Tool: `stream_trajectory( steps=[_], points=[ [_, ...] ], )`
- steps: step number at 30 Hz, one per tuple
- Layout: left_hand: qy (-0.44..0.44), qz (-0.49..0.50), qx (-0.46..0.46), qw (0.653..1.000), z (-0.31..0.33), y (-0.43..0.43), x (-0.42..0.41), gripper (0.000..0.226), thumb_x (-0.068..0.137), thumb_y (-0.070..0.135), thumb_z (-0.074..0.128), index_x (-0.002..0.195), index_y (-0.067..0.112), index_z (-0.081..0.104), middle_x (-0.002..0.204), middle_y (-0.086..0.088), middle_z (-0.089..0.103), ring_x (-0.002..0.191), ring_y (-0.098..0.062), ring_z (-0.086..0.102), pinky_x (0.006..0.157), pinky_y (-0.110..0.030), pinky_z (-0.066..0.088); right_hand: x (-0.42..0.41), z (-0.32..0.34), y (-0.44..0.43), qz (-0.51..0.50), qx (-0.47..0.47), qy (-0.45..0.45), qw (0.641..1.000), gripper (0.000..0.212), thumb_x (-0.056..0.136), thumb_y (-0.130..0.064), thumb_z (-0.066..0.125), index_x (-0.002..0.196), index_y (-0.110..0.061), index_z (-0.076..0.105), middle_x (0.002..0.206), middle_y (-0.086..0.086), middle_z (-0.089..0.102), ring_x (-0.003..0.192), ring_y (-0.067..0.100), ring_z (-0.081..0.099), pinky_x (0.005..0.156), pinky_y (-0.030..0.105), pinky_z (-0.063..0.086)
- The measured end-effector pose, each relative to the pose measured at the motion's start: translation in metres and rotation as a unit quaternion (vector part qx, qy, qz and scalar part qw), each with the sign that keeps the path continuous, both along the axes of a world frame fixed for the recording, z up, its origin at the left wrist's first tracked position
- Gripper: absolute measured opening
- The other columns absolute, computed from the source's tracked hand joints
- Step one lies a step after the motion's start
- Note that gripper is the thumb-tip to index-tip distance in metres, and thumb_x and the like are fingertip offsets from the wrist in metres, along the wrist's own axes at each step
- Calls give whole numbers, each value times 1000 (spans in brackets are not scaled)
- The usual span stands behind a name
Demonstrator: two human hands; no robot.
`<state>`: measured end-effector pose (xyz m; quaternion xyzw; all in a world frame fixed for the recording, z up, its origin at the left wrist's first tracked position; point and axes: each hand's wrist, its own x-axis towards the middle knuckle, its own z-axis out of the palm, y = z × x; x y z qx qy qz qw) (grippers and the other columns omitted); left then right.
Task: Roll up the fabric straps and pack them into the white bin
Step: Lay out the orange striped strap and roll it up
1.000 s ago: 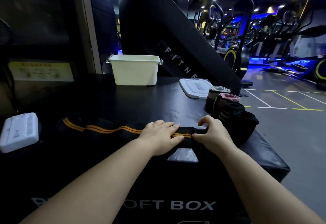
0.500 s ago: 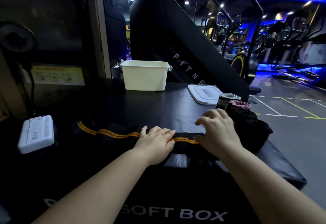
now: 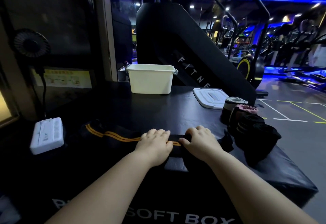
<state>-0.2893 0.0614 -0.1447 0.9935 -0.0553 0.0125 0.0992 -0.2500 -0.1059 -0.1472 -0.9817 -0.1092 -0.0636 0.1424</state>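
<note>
A long black fabric strap with two orange stripes lies left to right across the black soft box. My left hand sits on its middle, fingers curled over the far edge. Just to the right, my right hand grips the strap's bunched right end between thumb and curled fingers. The white bin stands open at the back of the box, apart from both hands. Several rolled straps stand in a cluster at the right edge.
The bin's white lid lies flat at the back right. A white rectangular device rests near the left edge. A small fan hangs on the left wall. Gym machines and floor lie beyond the right edge.
My right hand came back down from above the rolled straps onto the strap's right end, close to my left hand. My left fingers went from flat to curled.
</note>
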Motion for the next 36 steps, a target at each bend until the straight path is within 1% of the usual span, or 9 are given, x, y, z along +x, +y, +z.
stream_trajectory(
  steps=[3,8,14,19,22,24,26,32,36],
  points=[
    [-4,7,20,1000,2,3,-4,52,102,45,23,152,31,25,157,6,26,144,-19,18,116,-38,12,2,2,-3,3,-9,-3,1000,42,90,-57,51,116,-24,57,118,5,50,122,27,42,103,38,34],
    [23,16,-13,1000,2,20,-7,49,103,44,22,151,36,24,161,10,18,149,-13,9,121,-43,-2,1,3,-25,-1,1,-7,1000,33,89,-53,57,108,-26,60,114,4,52,119,26,46,97,34,37],
    [22,1,-3,1000,-3,18,-12,53,104,45,20,155,31,15,162,9,13,149,-10,5,122,-37,0,0,8,-36,-6,1,10,1000,29,87,-50,61,108,-29,61,114,2,53,119,25,47,100,37,39],
    [6,6,-4,1000,-6,18,-11,54,103,47,20,155,30,15,162,9,14,149,-11,6,121,-37,1,-1,22,-11,47,11,-38,998,35,84,-32,62,119,-32,59,120,0,53,123,23,40,101,34,38],
    [-4,14,-13,1000,-7,18,-10,58,103,48,24,155,26,15,161,8,16,148,-12,8,120,-35,4,-2,17,19,99,36,-40,994,30,88,-43,61,115,-30,63,116,0,56,121,22,43,100,32,38],
    [3,24,-35,999,-5,21,-11,59,102,47,27,155,24,15,161,7,15,149,-13,7,118,-34,6,-2,6,30,103,31,-21,994,36,87,-60,53,110,-33,62,111,-2,56,118,21,46,98,36,40],
    [7,31,-48,998,-2,28,-14,56,103,44,25,155,25,18,161,8,16,149,-13,6,118,-34,7,0,-1,30,92,21,-12,995,39,86,-67,48,108,-36,57,110,-5,55,117,20,47,97,37,39],
    [11,57,-31,998,-5,64,-26,51,105,40,18,154,33,15,162,15,10,149,-11,0,120,-36,-1,7,-5,28,105,13,-2,994,35,88,-65,49,111,-39,54,111,-8,52,119,18,44,98,36,36],
    [6,50,-62,997,-4,76,-24,49,105,35,22,154,31,21,160,16,17,149,-9,5,121,-35,6,9,-8,29,106,14,0,994,33,88,-64,48,110,-39,53,110,-10,51,119,18,44,99,37,36]
  ],
)
